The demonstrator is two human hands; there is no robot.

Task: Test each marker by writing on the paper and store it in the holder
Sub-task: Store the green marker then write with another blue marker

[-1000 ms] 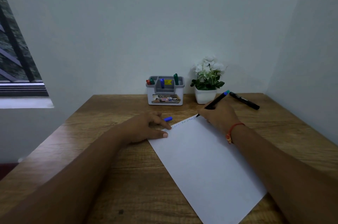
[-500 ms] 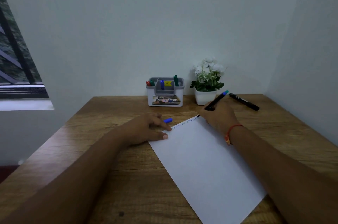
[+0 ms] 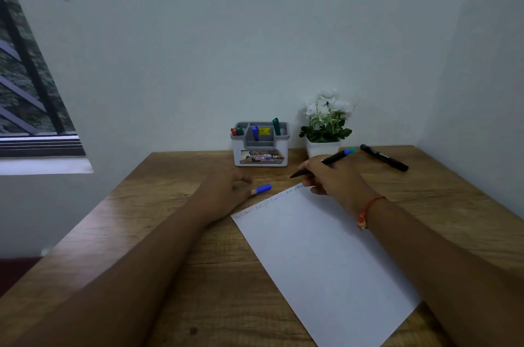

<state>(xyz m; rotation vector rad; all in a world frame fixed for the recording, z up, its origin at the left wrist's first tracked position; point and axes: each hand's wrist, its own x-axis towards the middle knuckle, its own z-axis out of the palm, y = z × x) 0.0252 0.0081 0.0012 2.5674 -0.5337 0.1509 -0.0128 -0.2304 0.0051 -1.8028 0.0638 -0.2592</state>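
Head view, the only one: the right hand [image 3: 334, 179] has its grip clamped round the slim black marker with blue end [image 3: 337, 156], nib raised just off the far corner of the white paper sheet [image 3: 320, 247] and pointing to 9 o'clock. Faint writing runs along the sheet's far edge. The left hand [image 3: 224, 190] lies on the brown wooden counter [image 3: 170, 233] at 9 o'clock of that corner, grip apart, fingers loose. One fingertip is at the small blue plastic cap [image 3: 263, 188]; contact unclear. The white-and-grey plastic holder [image 3: 261, 145] sits at 12 o'clock by the wall, with coloured markers [image 3: 276, 127] standing in it. The second black marker [image 3: 384, 157] lies at 2 o'clock, apart from the sheet, beyond the white-flowered plant in a white pot [image 3: 326, 120]. Judgement: the test line looks done, so recapping comes next. Pinch the cap by its closed end, mouth facing the nib, line it up with the barrel and push straight until seated. Keep the nib off skin and counter, then drop the marker in a free compartment.
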